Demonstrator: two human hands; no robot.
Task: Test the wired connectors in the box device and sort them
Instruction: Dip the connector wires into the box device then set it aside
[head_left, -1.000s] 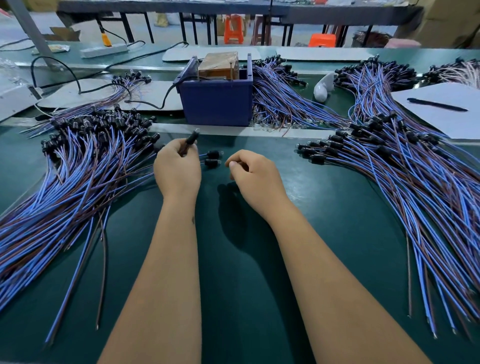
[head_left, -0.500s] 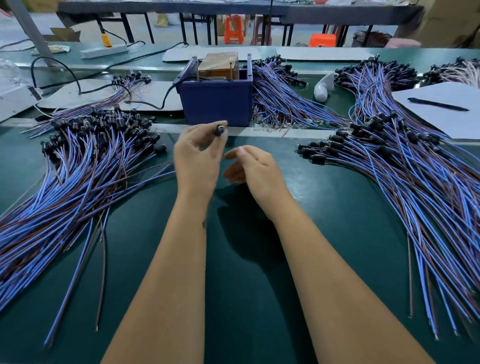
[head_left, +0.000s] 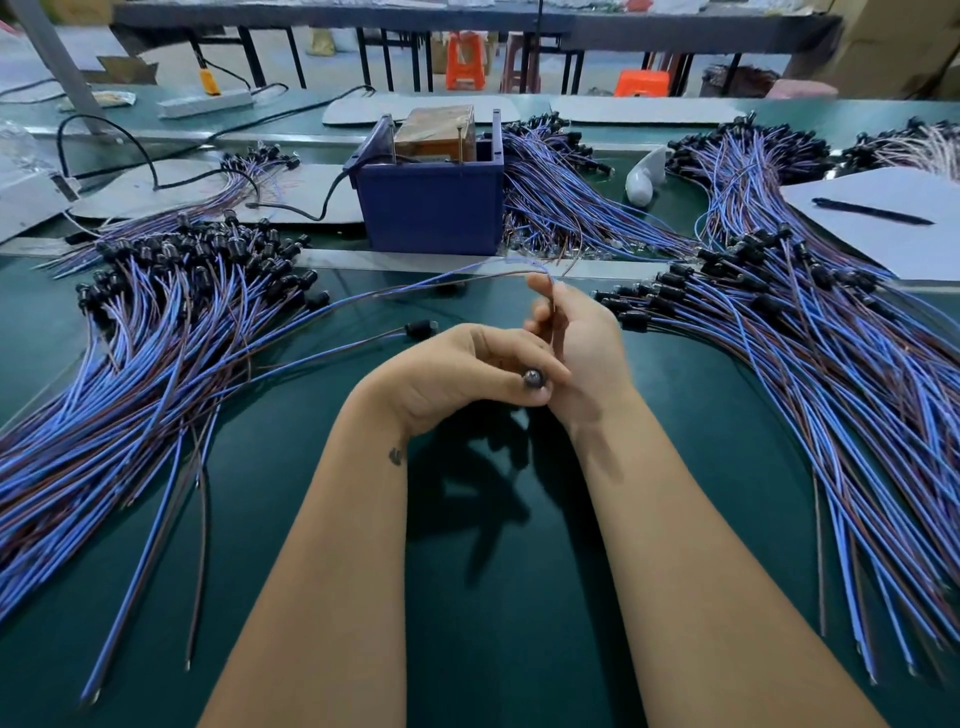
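Observation:
My left hand (head_left: 457, 369) pinches a black round connector (head_left: 534, 379) with its face turned toward me, low over the green mat. My right hand (head_left: 576, 343) sits just behind it and pinches that connector's blue and brown wires (head_left: 467, 275), which arc away to the left. The blue box device (head_left: 431, 202) stands upright beyond my hands, a brown block inside it. A big pile of wired connectors (head_left: 156, 338) fans out on the left. Another pile (head_left: 810, 332) spreads on the right. One loose connector (head_left: 418, 328) lies just left of my hands.
More wire bundles (head_left: 561, 192) lie behind the box. A white sheet with a black pen (head_left: 872, 211) sits at the right rear. A black cable (head_left: 156, 171) runs from the box to the left, and a power strip (head_left: 205, 102) lies at the back.
My left hand came down from near the box toward me and turned the connector to face me. My right hand took hold of the wires.

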